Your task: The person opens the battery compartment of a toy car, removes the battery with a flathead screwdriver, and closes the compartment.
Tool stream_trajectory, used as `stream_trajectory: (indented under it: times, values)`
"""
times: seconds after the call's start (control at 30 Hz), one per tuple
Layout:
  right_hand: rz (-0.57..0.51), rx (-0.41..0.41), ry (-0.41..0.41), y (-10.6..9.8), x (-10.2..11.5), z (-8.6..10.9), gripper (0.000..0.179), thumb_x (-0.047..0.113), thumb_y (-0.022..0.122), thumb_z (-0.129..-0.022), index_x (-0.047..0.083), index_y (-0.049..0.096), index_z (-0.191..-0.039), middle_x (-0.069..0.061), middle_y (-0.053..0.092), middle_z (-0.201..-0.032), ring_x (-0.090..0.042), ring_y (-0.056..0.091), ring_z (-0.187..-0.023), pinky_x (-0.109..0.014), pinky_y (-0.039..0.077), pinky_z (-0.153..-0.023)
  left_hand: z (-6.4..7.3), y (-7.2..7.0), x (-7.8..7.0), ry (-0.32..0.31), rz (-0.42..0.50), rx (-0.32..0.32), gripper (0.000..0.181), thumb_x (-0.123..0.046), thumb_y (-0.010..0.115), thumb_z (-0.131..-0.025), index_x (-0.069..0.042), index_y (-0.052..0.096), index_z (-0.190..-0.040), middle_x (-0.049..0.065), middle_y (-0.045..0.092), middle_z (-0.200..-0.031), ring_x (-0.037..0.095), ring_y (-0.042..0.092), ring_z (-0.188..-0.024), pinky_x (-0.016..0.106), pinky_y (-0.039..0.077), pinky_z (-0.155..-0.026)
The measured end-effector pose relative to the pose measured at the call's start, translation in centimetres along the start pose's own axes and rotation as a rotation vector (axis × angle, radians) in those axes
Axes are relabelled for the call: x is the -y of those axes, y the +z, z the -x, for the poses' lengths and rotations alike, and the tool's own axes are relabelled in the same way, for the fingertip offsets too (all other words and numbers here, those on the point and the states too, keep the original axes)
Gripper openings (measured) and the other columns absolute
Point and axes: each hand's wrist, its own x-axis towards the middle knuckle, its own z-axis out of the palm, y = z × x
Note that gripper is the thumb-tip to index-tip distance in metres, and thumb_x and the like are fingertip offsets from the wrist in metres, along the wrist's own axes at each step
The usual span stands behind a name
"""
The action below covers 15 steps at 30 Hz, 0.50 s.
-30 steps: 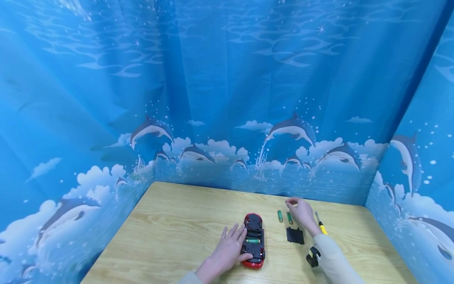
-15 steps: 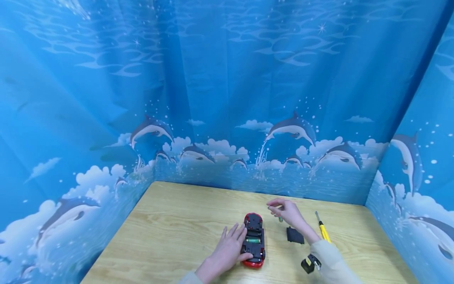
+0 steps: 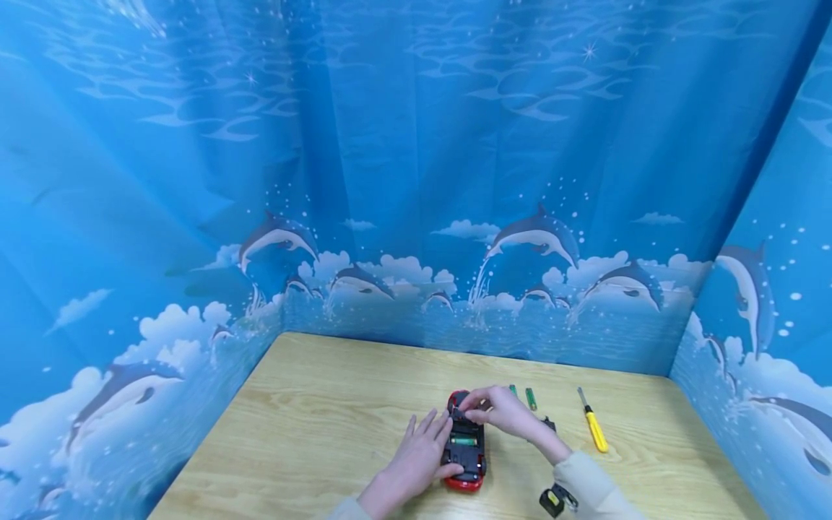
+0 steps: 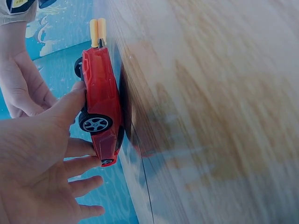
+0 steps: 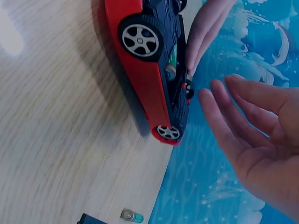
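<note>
A red toy car [image 3: 465, 462] lies upside down on the table, its black underside up and its battery bay open. One green battery [image 3: 464, 440] sits across the bay. My left hand [image 3: 416, 455] rests on the car's left side with spread fingers, the thumb on the underside, as the left wrist view [image 4: 42, 154] also shows. Over the far end of the bay is my right hand [image 3: 503, 412], its fingers bent and the tips close together. In the right wrist view that hand [image 5: 261, 126] appears beside the car; I cannot tell whether its fingertips pinch something small.
Two green batteries [image 3: 531, 399] lie right of the car, one partly behind my right hand. A black cover [image 3: 549, 424] is mostly hidden under the right forearm. Farther right lies a yellow-handled screwdriver [image 3: 594, 426]. A dolphin-print curtain [image 3: 416, 310] borders the table's back.
My right hand has moved left and nearer, from beyond the loose batteries to above the car. The left hand and the car have stayed in place.
</note>
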Motion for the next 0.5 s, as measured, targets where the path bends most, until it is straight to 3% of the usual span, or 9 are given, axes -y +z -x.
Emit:
stream_trajectory:
  times: [0.17,0.37,0.5]
  values:
    - [0.045,0.075,0.002,0.6,0.5,0.0,0.008,0.009,0.072,-0.093,0.007,0.077,-0.099,-0.001,0.076,-0.092,-0.007,0.067,-0.074,-0.023,0.056,-0.065,-0.1,0.0,0.0,-0.015,0.010,0.028,0.082,-0.064,0.059,-0.090,-0.008,0.050,-0.150,0.009,0.045,-0.157,0.031,0.042,-0.144,0.059,0.037,-0.114]
    - [0.161,0.120,-0.006,1.2,0.8,-0.3,0.004,0.012,0.076,-0.090,0.014,0.078,-0.093,0.005,0.076,-0.090,-0.009,0.067,-0.083,-0.027,0.054,-0.074,-0.2,0.0,0.0,-0.020,0.014,0.040,0.082,-0.064,0.059,-0.090,-0.010,0.048,-0.151,0.008,0.044,-0.157,0.031,0.041,-0.145,0.060,0.037,-0.114]
    - [0.193,0.147,-0.012,1.7,1.0,-0.4,0.005,0.010,0.080,-0.086,0.011,0.078,-0.091,0.003,0.075,-0.086,-0.006,0.066,-0.076,-0.023,0.055,-0.069,-0.1,-0.1,0.0,-0.017,0.017,0.039,0.082,-0.063,0.059,-0.090,-0.009,0.049,-0.151,0.009,0.045,-0.157,0.031,0.041,-0.144,0.060,0.037,-0.114]
